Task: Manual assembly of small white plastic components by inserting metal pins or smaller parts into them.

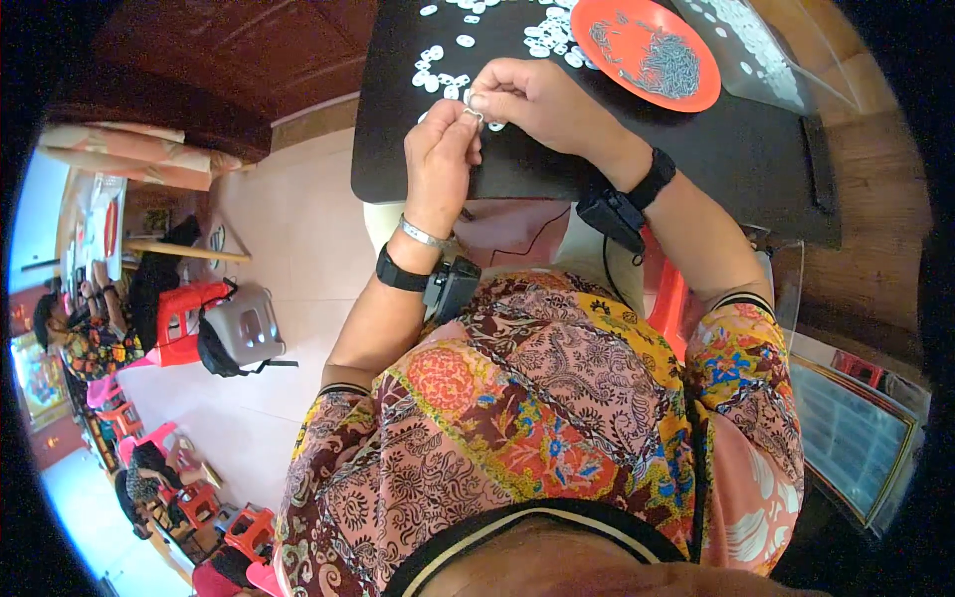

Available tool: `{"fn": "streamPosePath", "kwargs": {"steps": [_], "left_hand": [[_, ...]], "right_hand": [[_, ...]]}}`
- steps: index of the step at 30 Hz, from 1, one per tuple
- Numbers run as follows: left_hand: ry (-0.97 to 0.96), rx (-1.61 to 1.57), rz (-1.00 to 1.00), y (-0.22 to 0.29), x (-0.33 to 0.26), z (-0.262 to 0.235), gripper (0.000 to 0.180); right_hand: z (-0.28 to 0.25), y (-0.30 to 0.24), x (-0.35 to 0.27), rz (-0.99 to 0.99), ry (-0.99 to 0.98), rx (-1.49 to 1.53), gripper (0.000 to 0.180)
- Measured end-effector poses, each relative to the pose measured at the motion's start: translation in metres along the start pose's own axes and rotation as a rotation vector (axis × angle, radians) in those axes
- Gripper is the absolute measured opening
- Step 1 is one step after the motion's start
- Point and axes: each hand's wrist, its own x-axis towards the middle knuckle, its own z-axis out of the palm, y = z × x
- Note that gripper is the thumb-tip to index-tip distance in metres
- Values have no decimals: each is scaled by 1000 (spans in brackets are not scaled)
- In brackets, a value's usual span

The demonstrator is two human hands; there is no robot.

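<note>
My left hand (439,154) and my right hand (525,101) meet over the dark table, fingertips nearly touching. Both pinch a small white plastic piece (475,114) between thumb and fingers; the fingers cover most of it, so its full shape is hidden. Small white oval pieces (552,38) with holes lie scattered just beyond my hands, some close to my left fingertips. To the right of my right hand, an orange-red plate (709,90) holds a heap of small grey metal screws (671,70).
The black tabletop (383,149) ends close to my body. A clear tray (786,99) with more white pieces stands at the far right. On the left, a grey stool (244,328) and red stools (184,323) stand on the floor, with other people (90,348) seated beyond.
</note>
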Motion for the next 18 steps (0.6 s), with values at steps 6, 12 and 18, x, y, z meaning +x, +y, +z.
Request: {"fn": "streamPosePath", "kwargs": {"steps": [6, 12, 18], "left_hand": [[-9, -64, -19, 4, 0, 1, 17], [-10, -32, -42, 6, -1, -1, 17], [-25, 8, 6, 1, 0, -1, 17]], "right_hand": [[-7, 9, 5, 68, -68, 178, 20], [-8, 7, 5, 92, -101, 217, 21], [-9, 2, 3, 12, -83, 114, 17]]}}
